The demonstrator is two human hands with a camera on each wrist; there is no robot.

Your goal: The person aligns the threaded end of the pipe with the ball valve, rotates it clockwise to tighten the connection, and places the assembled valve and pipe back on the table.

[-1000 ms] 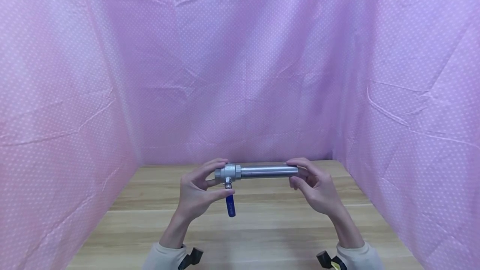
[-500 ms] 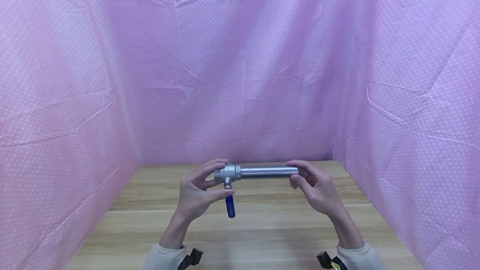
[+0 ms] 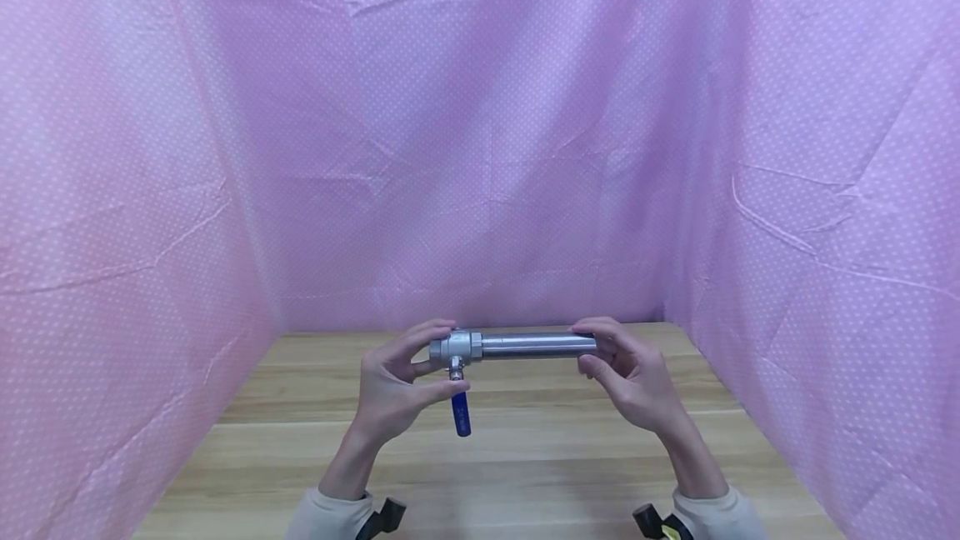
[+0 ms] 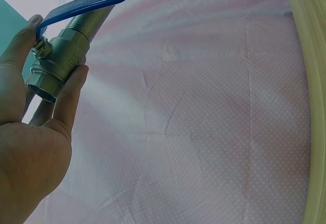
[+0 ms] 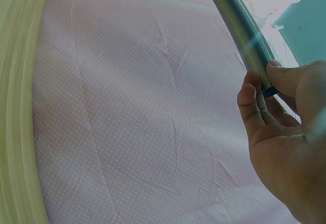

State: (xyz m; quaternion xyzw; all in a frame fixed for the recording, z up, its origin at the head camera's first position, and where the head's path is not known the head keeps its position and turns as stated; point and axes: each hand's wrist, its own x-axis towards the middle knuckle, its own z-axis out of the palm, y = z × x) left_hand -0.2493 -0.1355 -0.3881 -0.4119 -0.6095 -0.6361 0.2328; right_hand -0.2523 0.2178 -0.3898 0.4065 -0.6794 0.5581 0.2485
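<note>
A metal ball valve (image 3: 457,346) with a blue lever handle (image 3: 461,415) is joined to a straight steel pipe (image 3: 536,345), and both are held up level above the table. My left hand (image 3: 390,386) grips the valve at its left end, with the thumb by the lever's base. In the left wrist view, raised lettering shows on the valve body (image 4: 63,56). At the pipe's other end, my right hand (image 3: 633,382) pinches the tube between thumb and fingers. The right wrist view shows the pipe's end (image 5: 269,90) among those fingers.
Below the hands lies a light wood table (image 3: 525,457). Pink dotted cloth (image 3: 480,148) hangs at the back and along both sides. Dark camera mounts (image 3: 390,515) sit on both wrists.
The valve and pipe stay in nearly the same place. My right thumb and fingers shift slightly at the pipe's end.
</note>
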